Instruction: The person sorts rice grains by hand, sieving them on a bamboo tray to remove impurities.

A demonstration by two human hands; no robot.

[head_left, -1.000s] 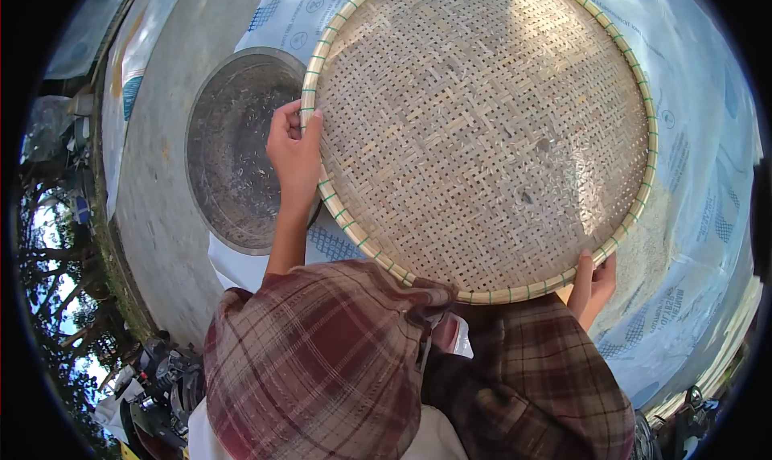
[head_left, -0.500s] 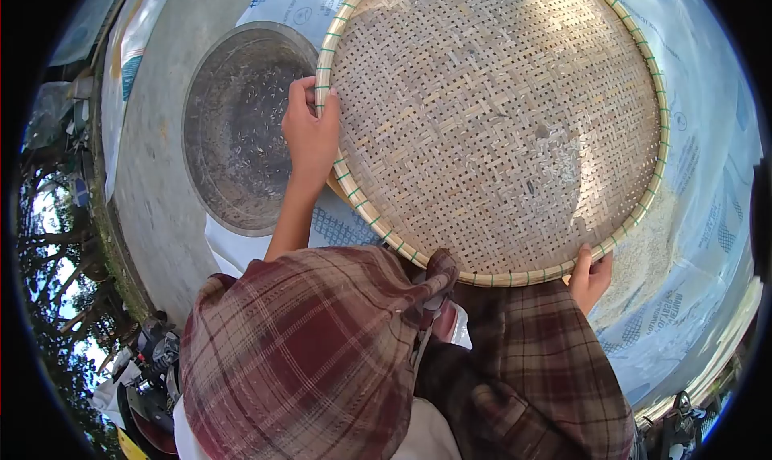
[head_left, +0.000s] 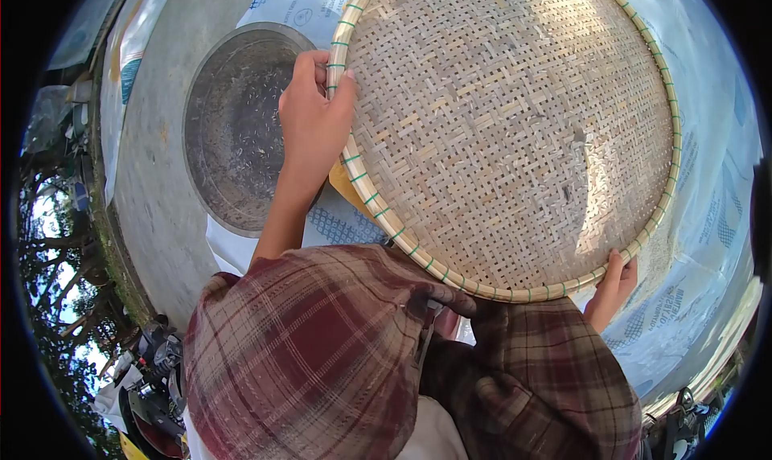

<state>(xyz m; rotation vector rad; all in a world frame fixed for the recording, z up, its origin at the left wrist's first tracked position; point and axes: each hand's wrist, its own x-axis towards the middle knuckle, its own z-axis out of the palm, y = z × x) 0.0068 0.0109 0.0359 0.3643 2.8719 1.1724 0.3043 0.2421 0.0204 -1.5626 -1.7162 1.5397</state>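
Observation:
A large round woven bamboo winnowing tray (head_left: 482, 138) with a green-bound rim fills the upper right. My left hand (head_left: 314, 114) grips its left rim, thumb on the inner side and fingers curled round the outside. At the lower right, my right hand (head_left: 613, 289) is closed on the rim, with part of the fingers hidden under it. Pale grains are scattered on the weave, and a small dark piece lies among them. Left of the tray sits a round grey basin (head_left: 233, 130) with a few grains inside, partly behind my left hand.
Printed blue-white plastic sheeting (head_left: 691, 243) covers the ground on the right, with pale grain partly hidden beneath the tray. A concrete strip (head_left: 149, 170) runs along the left. A yellow object (head_left: 346, 188) shows under the tray. A motorcycle (head_left: 149, 396) stands at the lower left.
The tray has shifted slightly right and tilted, with both hands still on it. The grains that were clustered at its lower right now look more spread out. The basin has stayed in place.

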